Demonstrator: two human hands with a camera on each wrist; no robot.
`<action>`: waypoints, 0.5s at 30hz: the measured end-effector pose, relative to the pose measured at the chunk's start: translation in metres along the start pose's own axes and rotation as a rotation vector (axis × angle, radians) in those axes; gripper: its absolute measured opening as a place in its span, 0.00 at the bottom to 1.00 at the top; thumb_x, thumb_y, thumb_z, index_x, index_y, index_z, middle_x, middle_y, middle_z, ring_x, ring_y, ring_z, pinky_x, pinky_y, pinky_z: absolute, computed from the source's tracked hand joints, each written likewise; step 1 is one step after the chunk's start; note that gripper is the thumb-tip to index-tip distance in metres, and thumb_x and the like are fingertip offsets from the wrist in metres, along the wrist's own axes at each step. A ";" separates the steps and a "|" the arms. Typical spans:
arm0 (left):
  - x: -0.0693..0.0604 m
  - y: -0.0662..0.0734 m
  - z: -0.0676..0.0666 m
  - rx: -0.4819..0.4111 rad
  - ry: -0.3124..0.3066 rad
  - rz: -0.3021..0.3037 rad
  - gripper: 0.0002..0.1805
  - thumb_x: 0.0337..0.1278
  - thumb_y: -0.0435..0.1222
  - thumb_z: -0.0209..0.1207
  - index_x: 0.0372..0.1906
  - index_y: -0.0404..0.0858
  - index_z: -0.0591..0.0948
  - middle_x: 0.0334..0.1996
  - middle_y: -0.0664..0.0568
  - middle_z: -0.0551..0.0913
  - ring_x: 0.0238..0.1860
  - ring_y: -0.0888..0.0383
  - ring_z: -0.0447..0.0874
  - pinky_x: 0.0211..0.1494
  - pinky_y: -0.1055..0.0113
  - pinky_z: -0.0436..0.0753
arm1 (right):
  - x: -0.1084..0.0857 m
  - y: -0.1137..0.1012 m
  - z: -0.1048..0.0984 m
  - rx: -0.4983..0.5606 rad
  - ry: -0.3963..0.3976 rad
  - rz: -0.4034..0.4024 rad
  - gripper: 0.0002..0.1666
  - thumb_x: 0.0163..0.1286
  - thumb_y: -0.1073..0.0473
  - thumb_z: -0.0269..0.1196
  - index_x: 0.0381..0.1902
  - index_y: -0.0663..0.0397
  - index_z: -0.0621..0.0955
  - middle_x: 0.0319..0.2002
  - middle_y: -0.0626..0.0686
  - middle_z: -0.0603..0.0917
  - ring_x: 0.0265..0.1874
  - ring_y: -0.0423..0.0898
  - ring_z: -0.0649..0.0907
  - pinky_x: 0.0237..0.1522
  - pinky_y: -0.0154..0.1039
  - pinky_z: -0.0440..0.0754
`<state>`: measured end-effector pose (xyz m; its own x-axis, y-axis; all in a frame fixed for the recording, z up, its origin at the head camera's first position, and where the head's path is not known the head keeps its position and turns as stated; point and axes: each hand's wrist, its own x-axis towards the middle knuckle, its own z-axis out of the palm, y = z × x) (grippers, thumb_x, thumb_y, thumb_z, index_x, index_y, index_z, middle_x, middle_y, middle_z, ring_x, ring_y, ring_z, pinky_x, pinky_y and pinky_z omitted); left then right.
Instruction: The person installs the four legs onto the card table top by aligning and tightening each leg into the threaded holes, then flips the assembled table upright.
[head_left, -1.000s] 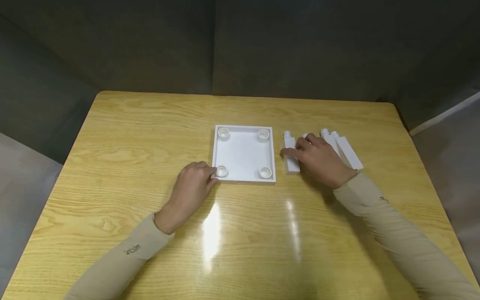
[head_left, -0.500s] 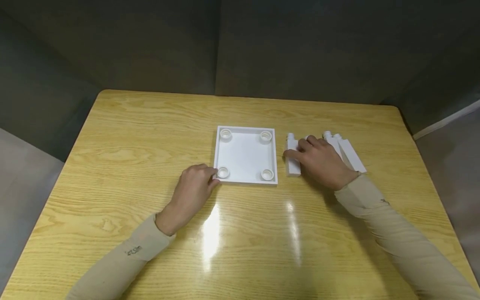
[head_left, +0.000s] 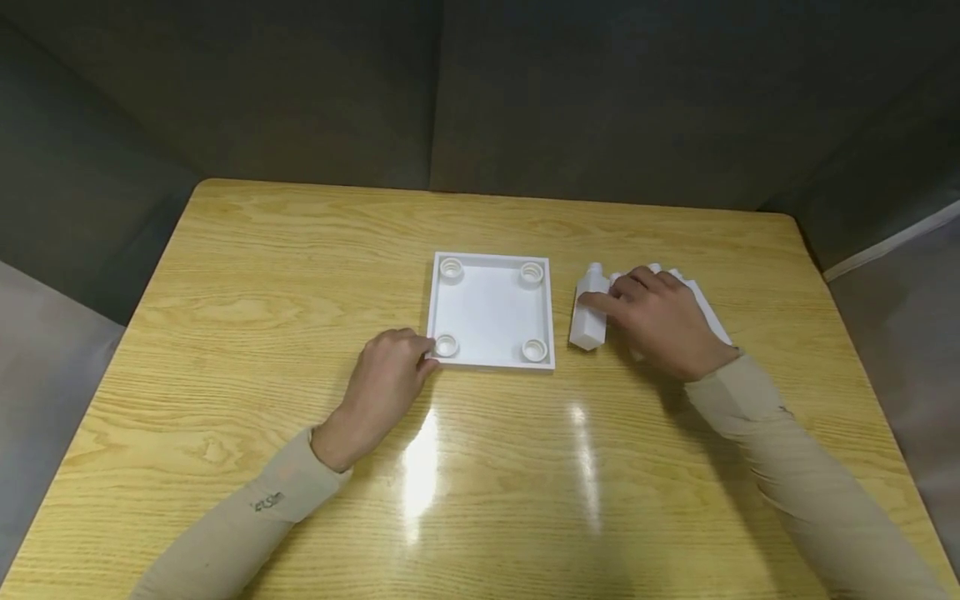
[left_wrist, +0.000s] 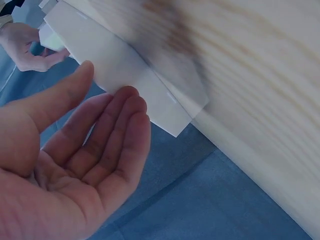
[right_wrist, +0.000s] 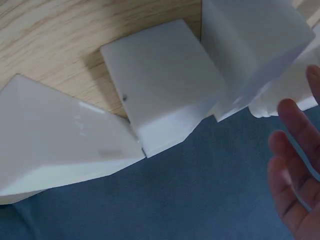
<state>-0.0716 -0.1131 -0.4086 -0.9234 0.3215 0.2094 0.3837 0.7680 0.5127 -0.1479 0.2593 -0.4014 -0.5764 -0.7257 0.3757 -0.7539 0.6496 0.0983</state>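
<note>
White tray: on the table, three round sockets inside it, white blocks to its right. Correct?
Not quite, the socket count is off: the head view shows four round sockets, one in each corner of the white tray, not three. The tray on the table and the white blocks to its right are as you said.

Dark-walled booth point(head_left: 300, 92), wooden table point(head_left: 262, 275)

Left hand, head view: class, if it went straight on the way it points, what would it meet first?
The left hand would first meet the white tray at its near left corner, which it seems to pinch; past that wall, probably the round socket, though depth is unclear.
</note>
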 end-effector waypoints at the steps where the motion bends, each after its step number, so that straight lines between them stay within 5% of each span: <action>1: 0.000 0.000 0.000 0.002 -0.002 -0.003 0.12 0.55 0.25 0.79 0.43 0.24 0.91 0.36 0.37 0.91 0.37 0.44 0.92 0.43 0.53 0.91 | 0.000 0.000 -0.001 0.015 0.022 0.013 0.29 0.62 0.76 0.76 0.58 0.47 0.88 0.38 0.61 0.88 0.42 0.65 0.86 0.37 0.63 0.86; 9: -0.001 0.000 0.000 0.007 0.002 0.002 0.11 0.54 0.25 0.79 0.42 0.24 0.91 0.36 0.37 0.91 0.37 0.44 0.92 0.43 0.55 0.92 | 0.004 0.000 -0.006 0.181 0.194 0.190 0.28 0.65 0.72 0.77 0.60 0.46 0.89 0.39 0.59 0.90 0.42 0.63 0.88 0.37 0.61 0.87; 15: -0.001 0.001 0.001 0.005 0.010 -0.004 0.11 0.54 0.26 0.79 0.42 0.25 0.91 0.36 0.37 0.91 0.37 0.44 0.92 0.44 0.54 0.92 | 0.011 0.002 -0.008 0.248 0.247 0.315 0.26 0.67 0.68 0.78 0.62 0.49 0.89 0.44 0.60 0.92 0.46 0.61 0.88 0.33 0.57 0.84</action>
<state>-0.0708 -0.1124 -0.4092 -0.9248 0.3133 0.2158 0.3803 0.7722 0.5090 -0.1527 0.2544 -0.3902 -0.7198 -0.4065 0.5627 -0.6239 0.7343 -0.2676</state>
